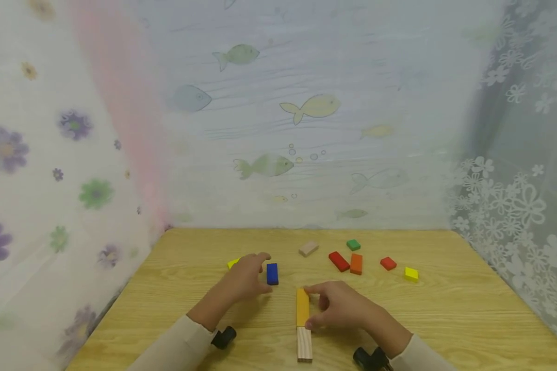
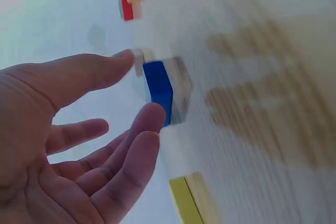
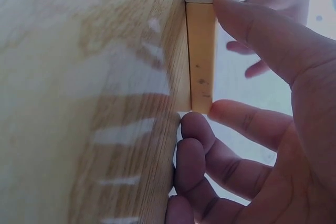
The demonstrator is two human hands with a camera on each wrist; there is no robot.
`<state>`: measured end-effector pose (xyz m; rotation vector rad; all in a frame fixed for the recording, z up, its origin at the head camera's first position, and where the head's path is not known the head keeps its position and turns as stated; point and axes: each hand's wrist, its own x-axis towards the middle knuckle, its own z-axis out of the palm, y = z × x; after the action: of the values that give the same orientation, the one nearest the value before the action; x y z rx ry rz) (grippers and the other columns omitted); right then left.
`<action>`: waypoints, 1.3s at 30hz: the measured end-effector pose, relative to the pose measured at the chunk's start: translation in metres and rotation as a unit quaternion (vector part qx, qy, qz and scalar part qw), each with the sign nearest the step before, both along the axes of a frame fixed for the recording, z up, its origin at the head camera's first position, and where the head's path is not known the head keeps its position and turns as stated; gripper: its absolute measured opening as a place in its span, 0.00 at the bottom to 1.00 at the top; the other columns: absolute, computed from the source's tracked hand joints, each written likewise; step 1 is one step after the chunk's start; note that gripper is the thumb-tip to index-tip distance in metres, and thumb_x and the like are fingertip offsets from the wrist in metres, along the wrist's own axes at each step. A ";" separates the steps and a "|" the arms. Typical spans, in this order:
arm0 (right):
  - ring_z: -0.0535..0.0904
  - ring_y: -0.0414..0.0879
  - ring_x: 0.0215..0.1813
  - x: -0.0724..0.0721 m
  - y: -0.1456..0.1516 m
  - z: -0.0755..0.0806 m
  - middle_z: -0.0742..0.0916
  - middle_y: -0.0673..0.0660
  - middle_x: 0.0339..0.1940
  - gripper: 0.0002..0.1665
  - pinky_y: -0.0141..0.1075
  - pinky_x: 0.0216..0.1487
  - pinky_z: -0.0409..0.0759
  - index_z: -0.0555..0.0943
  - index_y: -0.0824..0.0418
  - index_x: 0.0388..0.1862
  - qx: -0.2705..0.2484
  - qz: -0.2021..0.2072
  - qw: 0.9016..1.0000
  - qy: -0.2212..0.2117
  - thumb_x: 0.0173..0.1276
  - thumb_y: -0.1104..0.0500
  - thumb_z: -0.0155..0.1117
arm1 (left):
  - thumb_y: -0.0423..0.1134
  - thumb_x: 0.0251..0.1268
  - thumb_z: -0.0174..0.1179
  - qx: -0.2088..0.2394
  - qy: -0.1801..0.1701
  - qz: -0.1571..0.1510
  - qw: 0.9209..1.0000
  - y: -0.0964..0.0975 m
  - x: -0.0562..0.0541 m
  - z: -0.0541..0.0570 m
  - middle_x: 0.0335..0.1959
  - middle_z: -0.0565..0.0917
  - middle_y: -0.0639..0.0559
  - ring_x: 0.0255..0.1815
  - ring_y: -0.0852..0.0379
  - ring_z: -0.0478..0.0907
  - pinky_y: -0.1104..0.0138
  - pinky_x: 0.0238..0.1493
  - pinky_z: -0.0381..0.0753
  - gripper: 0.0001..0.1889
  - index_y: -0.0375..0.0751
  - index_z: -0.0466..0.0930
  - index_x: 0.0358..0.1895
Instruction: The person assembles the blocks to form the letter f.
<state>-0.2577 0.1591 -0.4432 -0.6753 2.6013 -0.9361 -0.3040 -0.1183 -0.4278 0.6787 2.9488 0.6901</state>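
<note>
The right hand's fingers pinch the amber block by its ends, seemingly keeping it flush with the grained plain block at six o'clock. Towards its eleven o'clock, the left hand's fingers stand apart beside the smooth oblong blue block, apparently spaced to its length.

Head view forward, down; wrist views close; table shared.
</note>
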 end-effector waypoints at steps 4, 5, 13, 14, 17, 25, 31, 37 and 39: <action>0.70 0.39 0.24 -0.001 0.001 -0.001 0.80 0.46 0.24 0.46 0.32 0.24 0.67 0.79 0.50 0.72 0.000 0.002 1.000 0.005 0.55 0.40 0.82 | 0.42 0.54 0.80 0.011 -0.026 0.015 0.999 -0.003 -0.010 -0.001 0.50 0.84 0.42 0.49 0.46 0.82 0.53 0.46 0.84 0.44 0.38 0.70 0.74; 0.70 0.39 0.24 -0.001 0.001 -0.001 0.80 0.46 0.24 0.46 0.32 0.24 0.66 0.79 0.51 0.72 -0.001 0.003 1.000 0.006 0.55 0.40 0.82 | 0.42 0.53 0.81 0.013 -0.032 0.018 0.999 -0.003 -0.012 -0.001 0.49 0.84 0.42 0.49 0.47 0.82 0.52 0.47 0.84 0.44 0.38 0.70 0.74; 0.69 0.39 0.24 -0.002 0.001 -0.001 0.80 0.46 0.24 0.46 0.32 0.24 0.66 0.78 0.51 0.72 -0.001 0.006 1.000 0.003 0.56 0.40 0.82 | 0.41 0.50 0.82 0.033 -0.064 0.030 0.997 -0.006 -0.021 -0.003 0.48 0.85 0.44 0.47 0.47 0.83 0.51 0.50 0.84 0.45 0.39 0.71 0.73; 0.69 0.39 0.24 -0.002 0.001 -0.001 0.80 0.46 0.24 0.46 0.32 0.24 0.66 0.78 0.51 0.72 0.000 0.006 1.000 0.003 0.56 0.40 0.82 | 0.41 0.50 0.82 0.035 -0.067 0.031 0.997 -0.007 -0.022 -0.004 0.48 0.85 0.44 0.47 0.47 0.83 0.51 0.50 0.84 0.45 0.38 0.71 0.73; 0.70 0.39 0.25 -0.002 0.000 -0.002 0.80 0.46 0.24 0.46 0.32 0.24 0.67 0.78 0.51 0.73 0.003 0.007 1.000 0.004 0.56 0.40 0.82 | 0.41 0.49 0.83 0.045 -0.075 0.033 0.996 -0.009 -0.025 -0.005 0.46 0.85 0.46 0.46 0.49 0.82 0.51 0.51 0.84 0.45 0.37 0.71 0.73; 0.70 0.38 0.25 -0.001 0.001 0.000 0.81 0.47 0.25 0.46 0.31 0.25 0.67 0.78 0.52 0.73 0.003 0.006 1.000 0.007 0.56 0.41 0.82 | 0.38 0.47 0.83 0.080 -0.107 0.022 0.991 -0.011 -0.033 -0.008 0.43 0.84 0.49 0.39 0.54 0.81 0.53 0.49 0.84 0.47 0.36 0.70 0.74; 0.69 0.38 0.24 -0.002 0.001 0.000 0.80 0.46 0.24 0.46 0.31 0.25 0.67 0.78 0.53 0.73 0.002 0.009 1.000 0.010 0.57 0.40 0.81 | 0.34 0.49 0.82 0.108 -0.138 0.023 0.984 -0.013 -0.037 -0.012 0.42 0.83 0.48 0.32 0.55 0.82 0.60 0.38 0.84 0.46 0.35 0.70 0.74; 0.69 0.38 0.24 -0.003 0.000 -0.001 0.80 0.46 0.24 0.46 0.31 0.24 0.66 0.78 0.52 0.73 0.004 0.008 1.000 0.006 0.57 0.41 0.81 | 0.32 0.50 0.81 0.127 -0.153 0.023 0.980 -0.015 -0.037 -0.013 0.41 0.82 0.47 0.33 0.54 0.81 0.62 0.35 0.85 0.45 0.32 0.70 0.73; 0.69 0.38 0.24 -0.003 0.001 -0.001 0.80 0.46 0.24 0.46 0.31 0.24 0.66 0.78 0.52 0.73 0.005 0.007 1.000 0.008 0.57 0.41 0.81 | 0.33 0.50 0.81 0.124 -0.150 0.023 0.981 -0.014 -0.038 -0.014 0.41 0.82 0.48 0.34 0.54 0.80 0.63 0.35 0.84 0.44 0.32 0.71 0.73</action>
<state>-0.2602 0.1597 -0.4441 -0.7022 2.6099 -0.9173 -0.3425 -0.1326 -0.4418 0.4689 2.6338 1.0729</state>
